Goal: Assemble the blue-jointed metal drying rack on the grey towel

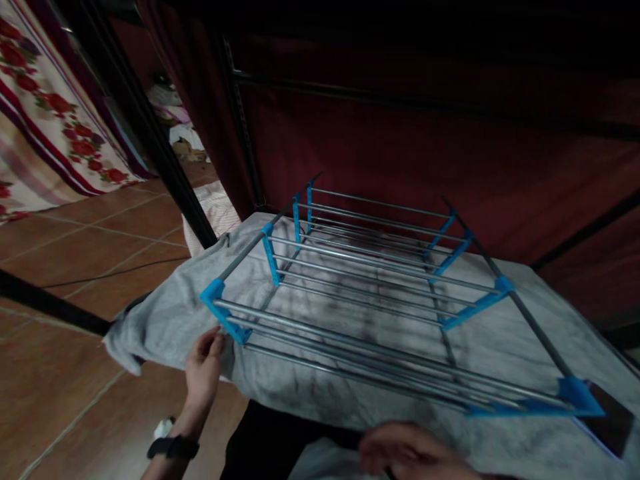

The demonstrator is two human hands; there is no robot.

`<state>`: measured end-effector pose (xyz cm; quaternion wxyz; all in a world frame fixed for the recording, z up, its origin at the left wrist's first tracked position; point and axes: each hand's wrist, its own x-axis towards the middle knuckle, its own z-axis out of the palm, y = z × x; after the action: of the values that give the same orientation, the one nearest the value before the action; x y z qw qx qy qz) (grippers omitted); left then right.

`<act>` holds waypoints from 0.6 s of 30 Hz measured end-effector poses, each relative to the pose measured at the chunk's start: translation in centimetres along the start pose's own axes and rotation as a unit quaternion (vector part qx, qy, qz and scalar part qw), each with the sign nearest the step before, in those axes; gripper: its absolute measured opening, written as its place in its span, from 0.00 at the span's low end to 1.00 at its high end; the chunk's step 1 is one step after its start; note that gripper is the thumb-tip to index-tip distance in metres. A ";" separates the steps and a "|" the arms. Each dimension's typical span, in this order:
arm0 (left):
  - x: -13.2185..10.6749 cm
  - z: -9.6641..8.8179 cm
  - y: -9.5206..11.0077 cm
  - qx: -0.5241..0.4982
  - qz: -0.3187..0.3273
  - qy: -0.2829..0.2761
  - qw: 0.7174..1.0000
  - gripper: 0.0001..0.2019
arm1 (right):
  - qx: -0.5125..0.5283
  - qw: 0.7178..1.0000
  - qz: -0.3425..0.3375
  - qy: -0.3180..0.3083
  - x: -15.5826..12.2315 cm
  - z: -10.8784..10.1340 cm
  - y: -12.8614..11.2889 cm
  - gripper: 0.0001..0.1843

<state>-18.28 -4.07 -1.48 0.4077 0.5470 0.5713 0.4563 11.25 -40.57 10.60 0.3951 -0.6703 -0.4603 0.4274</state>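
A metal drying rack [350,331] with grey bars and blue plastic brackets lies on a grey blanket [170,313]. Just outside its near left blue bracket [227,313] is my left hand [203,367], fingers curled in and thumb close to them. Whatever these fingers may hold is too small or hidden to make out. My right hand [413,450] is low in front of the rack's near side, over my lap, apart from the bars. Motion smears its fingers, and I see no object in it.
A black metal frame post [150,127] stands at the left, with dark red cloth [400,147] hung behind the rack. A dark flat object [607,420] lies at the near right corner. Floral fabric [65,107] hangs over the tiled floor [110,247], where a cable [115,273] runs.
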 end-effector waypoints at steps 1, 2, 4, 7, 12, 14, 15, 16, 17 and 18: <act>-1.6 -0.1 -0.3 0.021 0.021 0.020 0.999 0.20 | 0.038 0.999 0.015 -0.029 1.3 2.0 1.4 0.18; -3.2 -0.2 -0.4 0.049 0.050 0.030 0.997 0.18 | 0.050 0.997 0.023 0.051 2.6 3.7 2.5 0.17; -6.2 0.1 -0.4 0.112 0.134 0.022 0.984 0.14 | -0.023 0.982 0.020 0.189 4.7 6.1 4.2 0.18; -10.1 1.3 0.1 0.183 0.310 -0.066 0.931 0.10 | -0.137 0.962 -0.080 0.223 5.7 7.8 5.6 0.18; -12.8 5.3 0.8 0.226 0.508 -0.203 0.806 0.14 | -0.338 0.899 -0.139 0.240 6.1 7.9 6.1 0.22; -12.5 6.9 1.1 0.245 0.533 -0.218 0.780 0.17 | -0.383 0.882 -0.128 0.243 6.8 7.5 6.2 0.22; -12.2 7.6 1.2 0.256 0.537 -0.222 0.772 0.18 | -0.399 0.875 -0.125 0.245 7.2 7.3 6.3 0.21; -11.8 8.2 1.3 0.265 0.539 -0.225 0.767 0.18 | -0.413 0.869 -0.127 0.241 7.6 7.1 6.2 0.21; -11.3 8.6 1.4 0.273 0.539 -0.230 0.763 0.19 | -0.425 0.865 -0.137 0.230 8.0 7.0 6.2 0.21; -10.9 8.9 1.4 0.279 0.539 -0.237 0.758 0.19 | -0.436 0.862 -0.150 0.213 8.3 6.9 6.1 0.20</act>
<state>-8.59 -14.24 -2.76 0.0457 0.9448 0.1691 0.2768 8.23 -33.29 0.95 0.2109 -0.7716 -0.5991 -0.0346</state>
